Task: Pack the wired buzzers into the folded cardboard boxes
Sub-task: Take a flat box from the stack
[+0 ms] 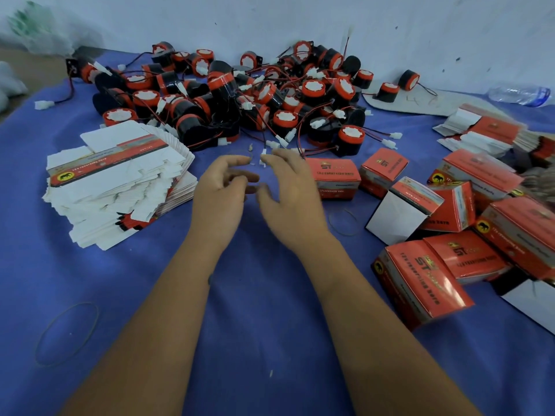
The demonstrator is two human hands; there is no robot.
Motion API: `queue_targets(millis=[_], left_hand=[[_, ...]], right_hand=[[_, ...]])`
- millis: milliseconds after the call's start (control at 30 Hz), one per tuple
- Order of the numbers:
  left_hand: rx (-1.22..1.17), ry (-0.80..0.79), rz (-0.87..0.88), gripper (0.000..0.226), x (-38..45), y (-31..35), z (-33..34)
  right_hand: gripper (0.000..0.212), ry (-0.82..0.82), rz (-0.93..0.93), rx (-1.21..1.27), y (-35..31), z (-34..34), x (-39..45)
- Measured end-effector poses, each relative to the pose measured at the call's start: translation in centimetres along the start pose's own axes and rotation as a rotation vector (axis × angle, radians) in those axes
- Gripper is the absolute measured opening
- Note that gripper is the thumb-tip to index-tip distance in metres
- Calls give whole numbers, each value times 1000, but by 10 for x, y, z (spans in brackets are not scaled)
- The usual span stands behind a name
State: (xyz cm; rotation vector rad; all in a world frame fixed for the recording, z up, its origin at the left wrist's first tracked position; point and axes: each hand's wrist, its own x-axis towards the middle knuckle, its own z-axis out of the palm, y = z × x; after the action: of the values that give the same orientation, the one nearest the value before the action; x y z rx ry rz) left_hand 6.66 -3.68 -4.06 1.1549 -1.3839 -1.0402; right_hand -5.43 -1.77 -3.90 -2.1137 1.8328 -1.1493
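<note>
A heap of black and red wired buzzers (pixel 240 97) with white plugs lies at the back of the blue cloth. Flat unfolded cardboard boxes (pixel 120 181) are stacked at the left. Folded red boxes (pixel 336 178) lie at the right, with more of these boxes (pixel 420 283) nearer me. My left hand (pixel 222 193) and my right hand (pixel 288 190) hover close together at the centre, just in front of the heap, with fingers curled. A thin, blurred rubber band (pixel 244 184) seems stretched between their fingertips. Neither hand touches a buzzer or a box.
Loose rubber bands lie on the cloth, one (pixel 342 220) right of my hands and one (pixel 66 334) at the near left. Another stack of flat boxes (pixel 492 130) sits at the far right. A plastic bottle (pixel 522 94) lies by the wall.
</note>
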Motion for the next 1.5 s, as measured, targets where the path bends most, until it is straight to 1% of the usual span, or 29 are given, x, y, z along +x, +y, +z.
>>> queue_targets(millis=[67, 100, 167, 200, 300, 367, 433, 500, 567, 633, 667, 700, 733, 800, 833, 867, 933, 1100, 1167, 1233, 1300, 1367, 1433, 1500], left_hand=[[24, 16, -2, 32, 0, -1, 0], [40, 21, -8, 31, 0, -1, 0], [65, 27, -25, 31, 0, -1, -1], [75, 29, -31, 31, 0, 0, -1], [116, 21, -21, 34, -1, 3, 0], [180, 17, 20, 34, -3, 3, 1], [282, 40, 109, 30, -6, 4, 0], [391, 96, 245, 27, -7, 6, -3], [516, 205, 380, 28, -6, 9, -9], [657, 356, 481, 31, -4, 14, -19], [738, 429, 500, 33, -1, 15, -26], [825, 484, 474, 37, 1, 16, -33], [914, 502, 396, 43, 4, 16, -41], [1047, 434, 166, 55, 8, 10, -53], [1079, 386, 81, 57, 8, 7, -57], [1099, 359, 46, 56, 8, 4, -58], [1140, 352, 62, 49, 7, 1, -57], [1133, 415, 207, 36, 10, -2, -51], [1092, 477, 269, 37, 9, -1, -49], [1050, 539, 332, 41, 7, 3, -45], [1023, 568, 382, 40, 4, 7, -41], [1021, 576, 419, 40, 1, 9, -39], [1028, 572, 450, 41, -1, 12, -36], [1076, 549, 455, 42, -3, 17, -32]], right_hand=[[64, -74, 151, 222, 0, 11, 3], [71, -67, 247, 320, 1, 12, 6], [79, 22, 443, 469, 9, 8, 12], [81, 96, 528, 466, 14, 3, 15], [82, 339, 751, 335, 29, -18, 20], [79, 433, 831, 319, 39, -30, 19], [74, 444, 831, 298, 41, -34, 15], [68, 412, 742, 182, 35, -30, 12], [58, 364, 573, -8, 22, -21, 9], [51, 296, 383, -92, 4, -8, 4], [50, 247, 290, -106, -6, -2, 1], [50, 192, 203, -114, -15, 4, -2], [50, 133, 128, -121, -22, 11, -5], [49, 30, 10, -132, -34, 21, -9], [48, -8, -32, -138, -37, 24, -10], [47, -36, -67, -146, -39, 27, -11], [45, -68, -109, -161, -38, 28, -12], [35, -53, 9, -48, -30, 25, -9], [30, -26, 23, 13, -29, 25, -8], [26, -34, 77, 192, -29, 23, -8], [24, -74, 209, 455, -32, 19, -8], [27, -73, 317, 657, -32, 15, -7], [33, -64, 371, 815, -28, 12, -4], [37, -82, 373, 942, -25, 9, -2]])
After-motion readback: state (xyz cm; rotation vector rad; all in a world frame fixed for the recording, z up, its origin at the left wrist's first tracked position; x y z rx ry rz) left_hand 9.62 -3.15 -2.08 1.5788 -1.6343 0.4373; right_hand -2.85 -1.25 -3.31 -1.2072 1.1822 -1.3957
